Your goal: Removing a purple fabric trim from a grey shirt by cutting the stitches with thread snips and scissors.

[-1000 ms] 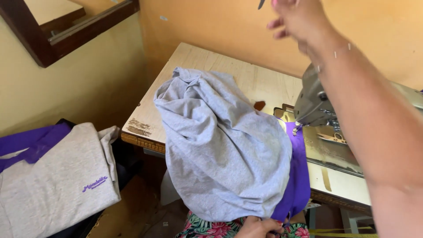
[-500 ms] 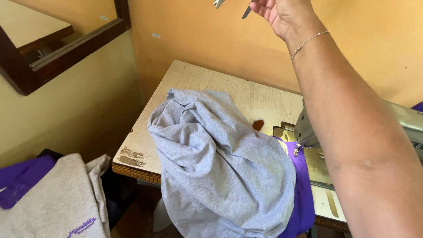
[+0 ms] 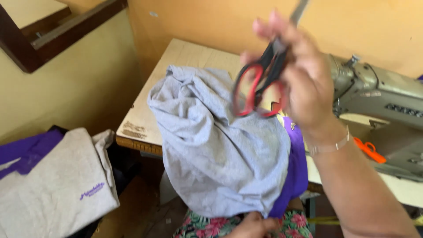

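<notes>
Right hand (image 3: 304,83), raised at upper centre of the frame, its grip closed on black-and-red scissors (image 3: 260,83) held above a bunched grey garment (image 3: 216,145) with purple trim. The garment drapes off the wooden worktop (image 3: 176,66) at centre; the left hand (image 3: 251,225), bottom centre, pinches its lower edge. A sewing machine (image 3: 379,101) stands at right.

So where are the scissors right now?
The black-and-red scissors are up in the air in the right hand, at upper centre of the head view, above the grey cloth and left of the sewing machine.
</notes>
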